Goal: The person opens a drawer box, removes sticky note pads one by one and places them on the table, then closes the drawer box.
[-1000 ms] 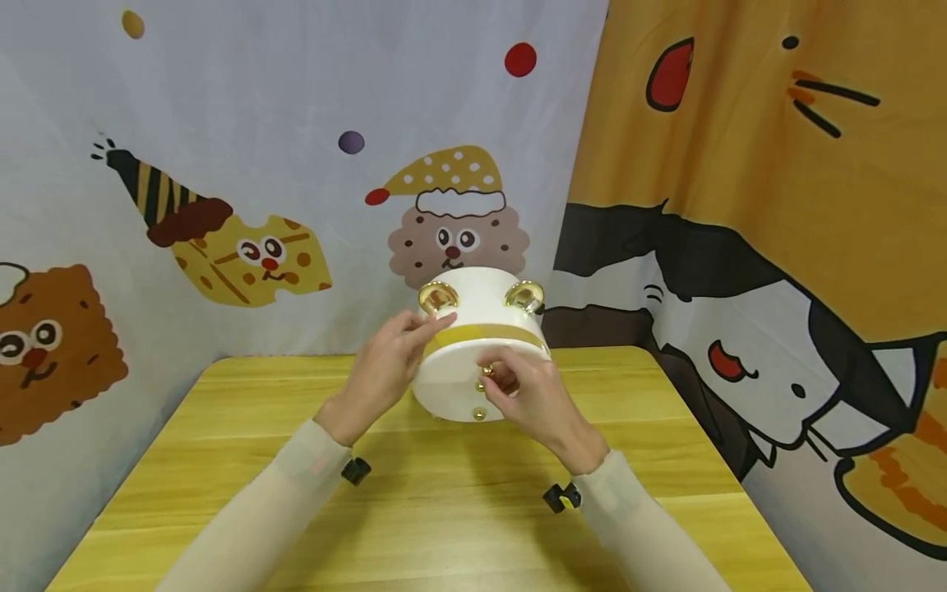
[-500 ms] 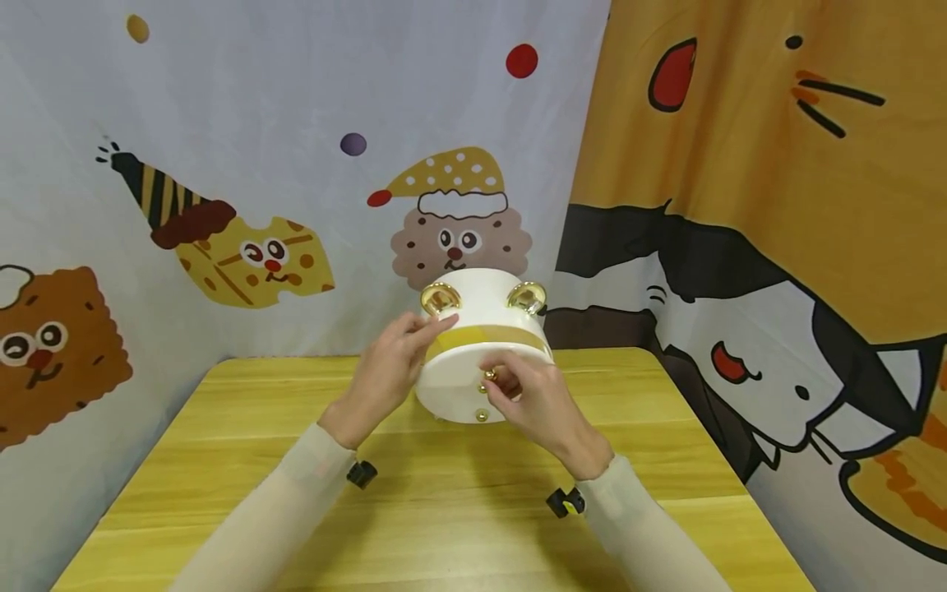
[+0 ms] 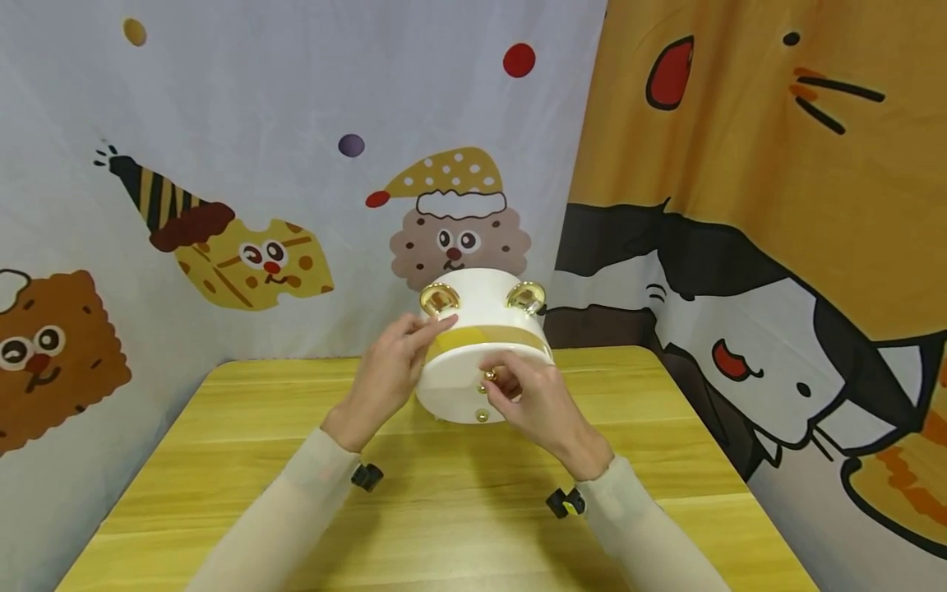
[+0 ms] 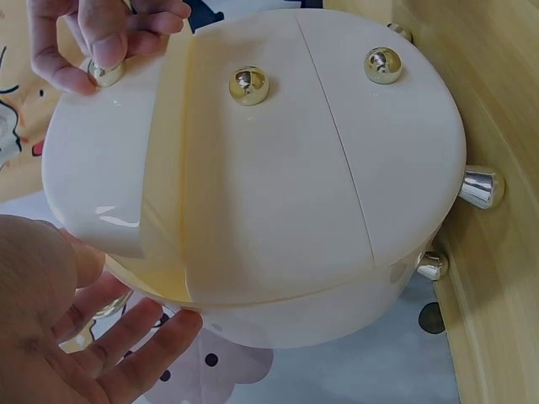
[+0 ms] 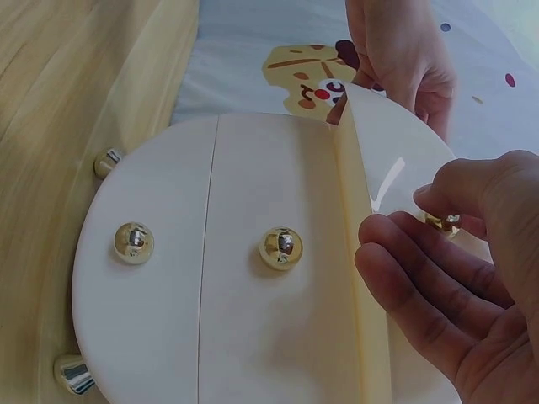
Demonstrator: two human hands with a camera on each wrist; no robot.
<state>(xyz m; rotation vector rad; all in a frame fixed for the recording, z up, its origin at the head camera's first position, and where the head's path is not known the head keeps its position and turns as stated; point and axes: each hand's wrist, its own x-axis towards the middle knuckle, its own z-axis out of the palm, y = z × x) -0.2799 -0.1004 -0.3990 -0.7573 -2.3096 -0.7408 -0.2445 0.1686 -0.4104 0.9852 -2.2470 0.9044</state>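
A white rounded box (image 3: pixel 450 388) with gold ball knobs and two gold ear-like loops (image 3: pixel 526 297) on top stands on the table. Its top drawer (image 4: pixel 105 164) juts forward of the lower two fronts, showing a yellowish side. My right hand (image 3: pixel 531 396) pinches the top drawer's gold knob (image 5: pixel 443 224) between thumb and fingers, the other fingers extended beside the drawer. With fingers mostly straight, my left hand (image 3: pixel 386 352) rests against the box's left side near the top. The middle knob (image 4: pixel 249 86) and bottom knob (image 4: pixel 382 66) are untouched.
The box's short gold feet (image 4: pixel 481 187) meet the wooden table (image 3: pixel 436 518) near its back edge. Close behind hangs a cartoon-printed curtain (image 3: pixel 296 99), orange at the right. A small black camera (image 3: pixel 565 502) sits at the right wrist, and another (image 3: pixel 367 476) at the left.
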